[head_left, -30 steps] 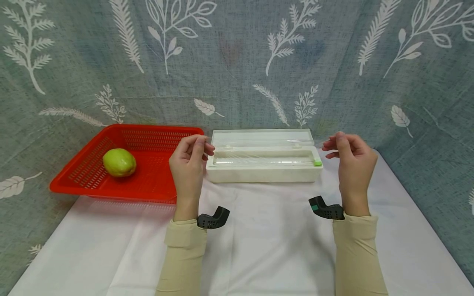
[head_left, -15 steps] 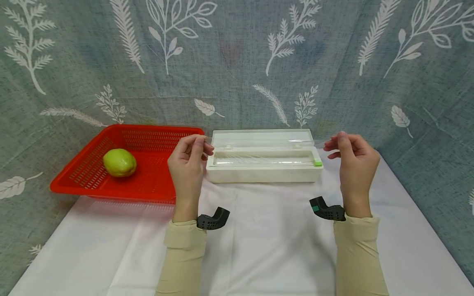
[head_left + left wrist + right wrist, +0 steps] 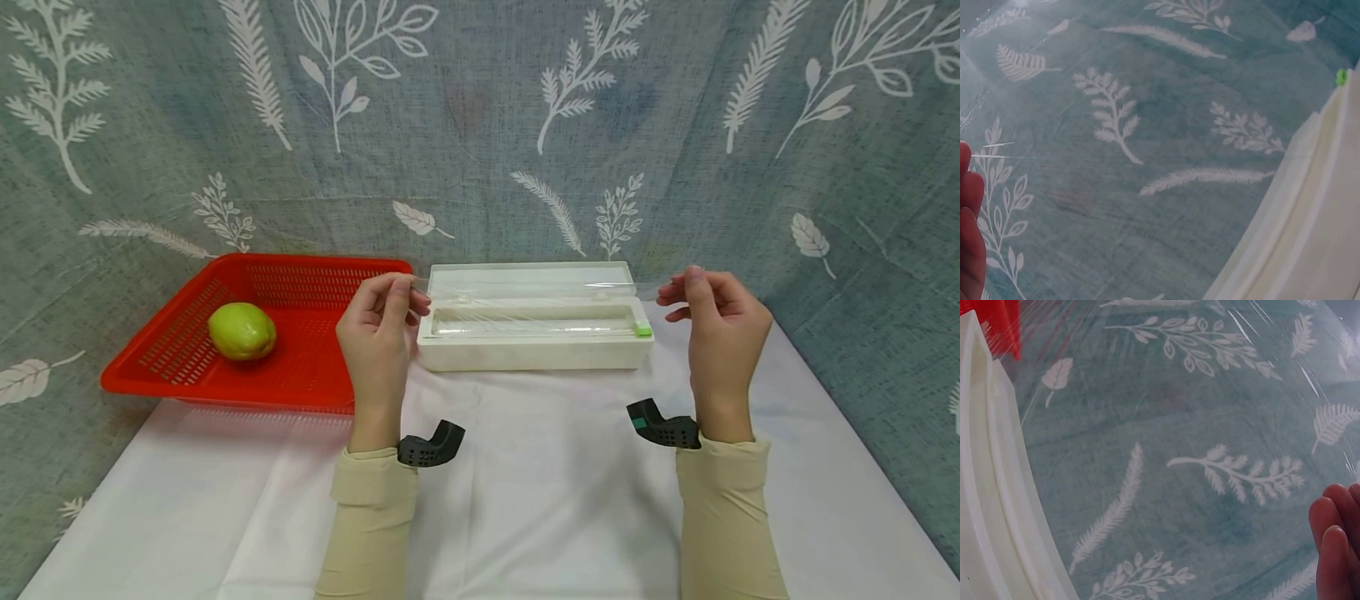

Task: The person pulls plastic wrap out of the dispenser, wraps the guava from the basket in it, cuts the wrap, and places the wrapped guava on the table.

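Observation:
A sheet of clear plastic wrap (image 3: 525,287) stretches between my two hands above a white wrap dispenser box (image 3: 532,354). At its left end, my left hand (image 3: 377,333) pinches the film between thumb and fingers. The right hand (image 3: 722,337) pinches the opposite end, just beyond the box's right side. Behind the box stands its raised lid (image 3: 480,272), and a small green slider (image 3: 642,331) sits at the right end of its front bar. Shiny streaks mark the film (image 3: 994,150) in the left wrist view, and taut creases run across the film (image 3: 1310,381) in the right wrist view.
To the left is a red plastic basket (image 3: 168,379), with a yellow-green fruit (image 3: 242,331) lying in it. A white cloth (image 3: 540,483) covers the table. A grey-green leaf-patterned curtain (image 3: 480,125) hangs close behind the box and along both sides.
Both hands have drifted slightly apart, the left one leftward and the right one rightward. The film's edge between them now shows more plainly as a line. Box, basket and fruit stay put.

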`<action>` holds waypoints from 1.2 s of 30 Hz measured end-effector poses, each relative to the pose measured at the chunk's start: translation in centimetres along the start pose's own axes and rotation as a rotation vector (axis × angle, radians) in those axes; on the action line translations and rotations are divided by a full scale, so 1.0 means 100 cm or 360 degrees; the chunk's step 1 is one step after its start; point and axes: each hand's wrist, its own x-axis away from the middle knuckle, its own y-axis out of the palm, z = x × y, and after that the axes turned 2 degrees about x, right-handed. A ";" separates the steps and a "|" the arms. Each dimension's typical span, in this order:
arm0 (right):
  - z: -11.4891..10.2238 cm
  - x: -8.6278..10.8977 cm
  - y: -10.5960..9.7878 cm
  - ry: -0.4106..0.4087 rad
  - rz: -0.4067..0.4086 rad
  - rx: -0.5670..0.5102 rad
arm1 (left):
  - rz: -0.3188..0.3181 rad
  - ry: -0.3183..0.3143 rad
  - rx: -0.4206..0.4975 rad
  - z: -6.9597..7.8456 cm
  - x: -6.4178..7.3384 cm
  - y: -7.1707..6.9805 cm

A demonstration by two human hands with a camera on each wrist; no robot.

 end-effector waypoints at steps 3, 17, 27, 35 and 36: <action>0.000 0.000 0.000 -0.0002 0.0002 -0.0013 | -0.0004 0.0009 -0.0003 0.000 0.000 0.000; 0.001 0.000 -0.001 -0.0001 -0.0002 -0.0011 | 0.0005 0.0002 0.0031 0.001 0.000 0.001; 0.003 -0.001 -0.001 0.0004 -0.0001 -0.0009 | -0.0005 0.0021 0.0040 0.003 0.000 0.001; 0.019 -0.004 -0.004 -0.0007 0.0014 0.0015 | 0.0001 0.0028 0.0052 0.006 0.000 0.000; 0.019 -0.005 -0.005 -0.0015 0.0018 0.0018 | 0.0001 0.0030 0.0050 0.007 0.000 0.000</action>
